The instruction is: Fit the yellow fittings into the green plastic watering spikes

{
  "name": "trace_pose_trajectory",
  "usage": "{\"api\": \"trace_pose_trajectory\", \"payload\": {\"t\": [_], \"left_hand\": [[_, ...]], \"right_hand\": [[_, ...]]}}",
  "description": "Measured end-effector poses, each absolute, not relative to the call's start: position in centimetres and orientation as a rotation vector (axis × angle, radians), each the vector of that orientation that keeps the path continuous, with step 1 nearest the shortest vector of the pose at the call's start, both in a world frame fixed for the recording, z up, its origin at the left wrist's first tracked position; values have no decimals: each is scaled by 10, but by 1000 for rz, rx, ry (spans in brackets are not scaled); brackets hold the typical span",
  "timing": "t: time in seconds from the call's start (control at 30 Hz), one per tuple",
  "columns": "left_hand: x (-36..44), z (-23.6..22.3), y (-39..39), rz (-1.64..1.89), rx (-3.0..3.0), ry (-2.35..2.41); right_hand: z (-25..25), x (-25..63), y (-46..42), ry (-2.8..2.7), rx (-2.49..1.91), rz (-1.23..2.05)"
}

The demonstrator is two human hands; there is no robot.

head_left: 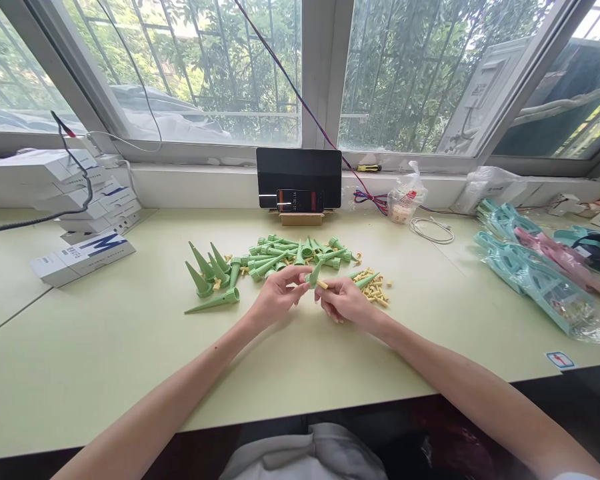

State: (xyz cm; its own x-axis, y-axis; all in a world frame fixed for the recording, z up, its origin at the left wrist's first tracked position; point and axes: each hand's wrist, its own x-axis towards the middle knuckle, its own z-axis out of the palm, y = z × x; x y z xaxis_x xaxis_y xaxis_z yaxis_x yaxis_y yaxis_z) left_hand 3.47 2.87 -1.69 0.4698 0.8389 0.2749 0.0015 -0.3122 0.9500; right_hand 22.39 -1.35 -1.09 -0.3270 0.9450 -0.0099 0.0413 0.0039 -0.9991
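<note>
Over the middle of the table, my left hand (pixel 279 293) is closed on a green plastic plant-watering spike (pixel 315 274), its tip pointing up. My right hand (pixel 344 299) pinches a small yellow plastic valve (pixel 323 285) against the spike's lower side; how far it sits in the spike I cannot tell. Beyond the hands lies a pile of green spikes (pixel 275 252). Beside my right hand is a heap of yellow valves (pixel 376 293) with a green spike on it. At the left, several spikes (pixel 195 280) stand on their wide ends, some with yellow valves, and one spike (pixel 213 301) lies flat.
Behind the piles, a phone (pixel 300 201) leans on a dark tablet (pixel 299 172). White boxes (pixel 85 257) are stacked at left. A plastic bag (pixel 407 197) and coiled white cable (pixel 431 230) lie back right. Teal and pink packaged items (pixel 540 267) cover the right side. The table's front edge is near me.
</note>
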Motion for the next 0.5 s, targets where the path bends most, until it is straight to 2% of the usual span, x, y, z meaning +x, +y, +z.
{"api": "trace_pose_trajectory", "payload": {"t": [0.5], "left_hand": [[39, 9, 16, 1009, 1613, 715]], "right_hand": [[-14, 228, -10, -1409, -1046, 1509]]}}
